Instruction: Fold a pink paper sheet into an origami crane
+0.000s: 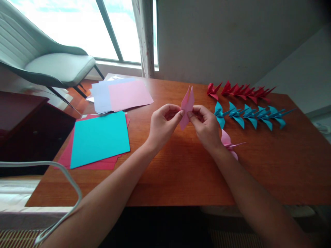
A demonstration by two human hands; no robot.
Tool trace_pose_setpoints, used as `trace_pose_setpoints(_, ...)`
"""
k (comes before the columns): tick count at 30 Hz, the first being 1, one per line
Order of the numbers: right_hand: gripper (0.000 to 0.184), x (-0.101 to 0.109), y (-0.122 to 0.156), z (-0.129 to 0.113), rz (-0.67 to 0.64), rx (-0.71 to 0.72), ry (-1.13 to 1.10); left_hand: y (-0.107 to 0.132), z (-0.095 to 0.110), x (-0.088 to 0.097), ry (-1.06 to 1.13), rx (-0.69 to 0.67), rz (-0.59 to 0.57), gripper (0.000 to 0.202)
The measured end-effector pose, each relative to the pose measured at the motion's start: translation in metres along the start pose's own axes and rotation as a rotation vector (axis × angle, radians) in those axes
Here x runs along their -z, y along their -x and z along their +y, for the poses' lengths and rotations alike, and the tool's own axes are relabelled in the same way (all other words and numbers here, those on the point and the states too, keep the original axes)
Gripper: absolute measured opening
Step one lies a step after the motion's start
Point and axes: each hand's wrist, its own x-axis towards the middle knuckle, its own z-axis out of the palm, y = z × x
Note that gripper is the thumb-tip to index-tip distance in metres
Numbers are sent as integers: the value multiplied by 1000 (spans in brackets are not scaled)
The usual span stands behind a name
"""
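Note:
A pink folded origami paper (188, 107) is held upright above the table, its two narrow points facing up. My left hand (165, 122) pinches its left edge between thumb and fingers. On the opposite edge, my right hand (205, 124) grips it the same way, thumb in front. Partly behind my right wrist lies a finished-looking pink paper crane (227, 139). Beyond it a row of blue paper cranes (249, 113) stretches to the right, with a row of red paper cranes (240, 91) farther back.
On the wooden table (165, 179), a turquoise sheet stack (100, 139) lies over red sheets (66, 155) at the left. Behind these are pink sheets (130, 93) and pale lavender sheets (100, 98). A white cable (69, 175) loops by my left forearm. A chair (59, 67) stands near the window.

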Motion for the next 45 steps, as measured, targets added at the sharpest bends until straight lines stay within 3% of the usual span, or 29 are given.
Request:
trace_pose_setpoints(17,13,-1,0,-2,3,-21,-26,-2,-1,0,31,-27,30,29)
trace_pose_setpoints(27,19,2,-1,-6,1,-115,-84,-2,-1,3,70,79,3,34)
trace_pose_setpoints(37,13,3,-4,-6,86,-158,-258,3,4,-2,17,188,-173,42)
trace_pose_setpoints(41,23,3,-4,-7,-34,-206,-275,2,5,0,-3,196,-222,41)
trace_pose_setpoints(45,38,3,-3,-7,-12,-184,-222,3,6,-2,36,261,-258,42)
